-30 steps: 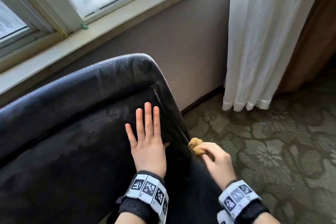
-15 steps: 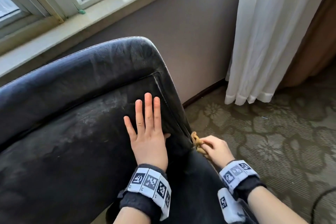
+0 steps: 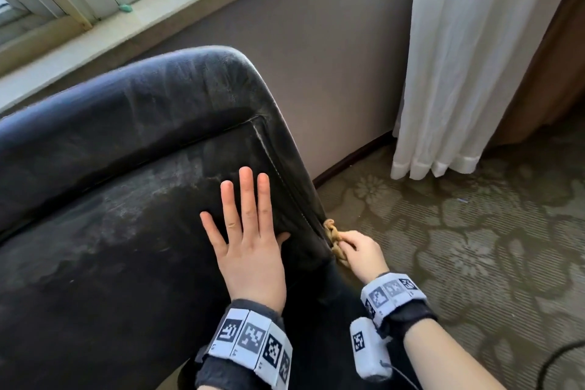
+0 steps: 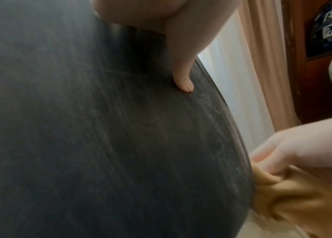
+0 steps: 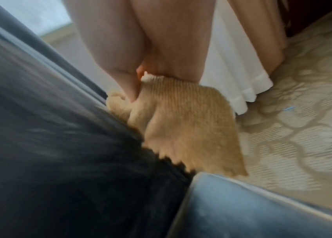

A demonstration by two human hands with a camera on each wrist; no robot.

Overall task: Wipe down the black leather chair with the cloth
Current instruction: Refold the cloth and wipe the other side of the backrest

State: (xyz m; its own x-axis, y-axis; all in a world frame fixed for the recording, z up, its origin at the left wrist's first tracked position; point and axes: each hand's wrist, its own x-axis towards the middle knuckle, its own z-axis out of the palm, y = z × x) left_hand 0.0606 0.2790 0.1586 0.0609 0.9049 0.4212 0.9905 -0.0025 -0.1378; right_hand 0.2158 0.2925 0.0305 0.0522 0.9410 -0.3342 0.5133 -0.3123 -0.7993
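Note:
The black leather chair [image 3: 126, 193] fills the left of the head view, its back dusty and streaked grey. My left hand [image 3: 250, 231] lies flat on the chair's back, fingers straight and spread; the left wrist view shows its thumb [image 4: 183, 80] touching the leather [image 4: 100, 128]. My right hand [image 3: 361, 250] grips a bunched tan cloth [image 3: 332, 234] against the chair's right side edge. In the right wrist view the cloth [image 5: 181, 125] hangs from my curled fingers [image 5: 128, 80] beside the black leather [image 5: 49, 145]. The left wrist view also catches the cloth [image 4: 293, 193] at lower right.
A grey wall [image 3: 332, 57] and window sill [image 3: 158, 9] stand behind the chair. A white curtain [image 3: 459, 73] hangs to the floor at right. Patterned carpet [image 3: 474, 247] covers the floor right of the chair, with a dark cable [image 3: 557, 358] at lower right.
My right hand with the cloth has slid down and slightly back along the chair's side edge. My left hand has stayed flat on the chair back. The head view has tilted a little.

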